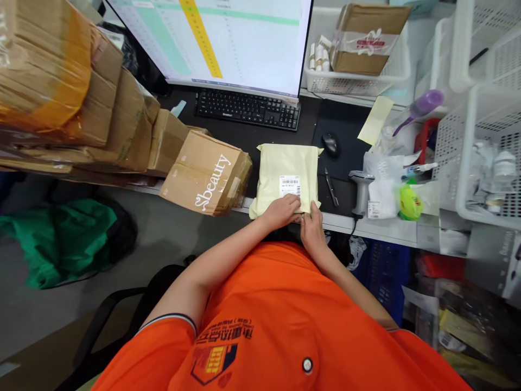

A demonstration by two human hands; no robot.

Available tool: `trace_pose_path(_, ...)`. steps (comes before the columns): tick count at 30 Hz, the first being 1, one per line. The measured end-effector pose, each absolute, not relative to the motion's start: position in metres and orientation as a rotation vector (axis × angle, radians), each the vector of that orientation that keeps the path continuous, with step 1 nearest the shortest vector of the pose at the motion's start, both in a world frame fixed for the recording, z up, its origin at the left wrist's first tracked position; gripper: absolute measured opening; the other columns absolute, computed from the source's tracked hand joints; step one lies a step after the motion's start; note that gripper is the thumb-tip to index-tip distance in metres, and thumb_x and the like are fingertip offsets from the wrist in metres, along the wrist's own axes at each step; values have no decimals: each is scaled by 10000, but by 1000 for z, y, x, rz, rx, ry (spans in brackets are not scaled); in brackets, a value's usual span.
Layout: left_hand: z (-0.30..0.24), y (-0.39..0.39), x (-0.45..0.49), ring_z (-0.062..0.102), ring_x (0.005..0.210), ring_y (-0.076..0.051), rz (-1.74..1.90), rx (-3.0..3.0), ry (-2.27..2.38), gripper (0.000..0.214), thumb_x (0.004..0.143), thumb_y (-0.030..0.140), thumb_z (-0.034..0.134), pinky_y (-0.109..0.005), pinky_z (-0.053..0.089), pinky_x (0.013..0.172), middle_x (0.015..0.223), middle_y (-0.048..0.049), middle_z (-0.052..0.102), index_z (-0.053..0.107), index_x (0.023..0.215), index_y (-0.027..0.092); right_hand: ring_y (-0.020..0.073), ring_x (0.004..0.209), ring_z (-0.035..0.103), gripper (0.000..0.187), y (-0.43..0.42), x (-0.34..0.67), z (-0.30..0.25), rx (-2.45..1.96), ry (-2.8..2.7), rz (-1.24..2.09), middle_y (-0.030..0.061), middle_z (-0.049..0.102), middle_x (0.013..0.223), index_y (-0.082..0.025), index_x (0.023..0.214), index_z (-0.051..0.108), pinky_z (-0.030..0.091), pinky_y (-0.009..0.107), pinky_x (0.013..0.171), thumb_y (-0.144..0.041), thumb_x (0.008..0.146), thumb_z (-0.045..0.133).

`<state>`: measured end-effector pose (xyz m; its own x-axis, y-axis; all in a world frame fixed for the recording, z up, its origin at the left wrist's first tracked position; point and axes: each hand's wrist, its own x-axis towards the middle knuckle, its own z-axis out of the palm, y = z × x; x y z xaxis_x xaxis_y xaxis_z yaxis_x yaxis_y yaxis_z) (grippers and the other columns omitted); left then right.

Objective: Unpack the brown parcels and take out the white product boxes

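Observation:
A pale yellow mailing bag (pixel 287 168) with a white barcode label (pixel 290 185) lies flat at the desk's near edge. My left hand (pixel 283 210) is closed on its near edge, just below the label, with the fingers bent over it. Close by on the right, my right hand (pixel 312 224) pinches the same edge near the corner. A little brownish material shows between the two hands; I cannot tell what it is. The undersides of the fingers are hidden.
A cardboard box (pixel 205 174) sits left of the bag, beside stacked cartons (pixel 101 108). A keyboard (pixel 248 107) and monitor (pixel 244 38) stand behind. To the right are a mouse (pixel 331 145), a pen (pixel 331 187), a barcode scanner (pixel 361 193) and white baskets (pixel 468 157).

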<state>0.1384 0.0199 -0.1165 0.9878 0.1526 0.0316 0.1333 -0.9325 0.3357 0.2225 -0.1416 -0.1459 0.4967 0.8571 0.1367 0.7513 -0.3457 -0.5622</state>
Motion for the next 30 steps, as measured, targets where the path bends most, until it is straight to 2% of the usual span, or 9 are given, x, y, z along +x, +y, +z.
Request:
trace_pose_path(3,-110,16,147,555,1250,-288,70,2820,405,405,953,337,615,-374,524,965,1332,-176,598,545,1290,123,321,1476,336,318,-144,227,-149,-2093,-1278,240,218,348,1590,-126,1049,676,361,556,1195,-247,1009,385)
trace_pose_path(6,-107,8,157,659,1037,-285,-112,2871,550,230,989,177,457,-352,543,746,1106,-182,665,609,1151,116,306,1426,415,266,-141,230,-145,-2078,-1184,154,206,433,1526,-152,978,689,391,528,1180,-286,996,459)
trace_pose_path(9,-105,3,163,688,902,-283,-167,2886,514,255,991,139,396,-336,510,656,961,-166,674,639,1068,116,300,1283,540,178,-130,236,-136,-2179,-922,45,198,535,1376,-176,963,656,489,492,1085,-338,889,639)
trace_pose_path(12,-99,5,162,697,898,-279,-170,2906,503,286,997,141,373,-323,487,651,958,-171,680,648,1071,119,334,1292,531,509,-120,245,-131,-2283,-777,44,231,475,1419,-137,1212,574,533,475,1011,-324,765,730)
trace_pose_path(15,-88,12,161,709,858,-274,-174,2922,551,315,1004,150,353,-314,464,638,953,-184,689,654,1088,113,340,1314,529,642,-121,255,-129,-2313,-757,96,272,467,1465,-71,1435,442,509,469,1029,-295,856,606)
trace_pose_path(18,-76,21,164,722,842,-286,-175,2927,610,306,998,160,371,-311,447,632,927,-191,701,661,1079,109,325,1179,624,494,-129,265,-128,-2269,-801,181,238,658,1272,-76,1383,557,502,473,1018,-282,952,428)
trace_pose_path(21,-63,22,167,729,863,-298,-164,2924,647,299,989,159,379,-312,443,638,926,-197,712,667,1055,110,320,1115,647,476,-135,270,-121,-2254,-826,121,221,701,1195,-95,1310,640,498,483,1016,-248,961,356)
trace_pose_path(27,-30,8,164,731,916,-305,-187,2866,745,293,972,186,408,-332,468,673,953,-174,733,683,1061,140,310,1265,559,513,-144,277,-89,-2233,-764,-150,223,543,1385,-122,1417,510,465,484,1077,-244,923,451)
trace_pose_path(30,-21,2,167,719,962,-300,-209,2805,801,243,936,231,506,-338,491,730,988,-153,745,689,1081,166,332,1152,606,453,-145,286,-83,-2306,-665,-59,226,603,1265,-114,1336,548,488,511,1013,-308,936,464)
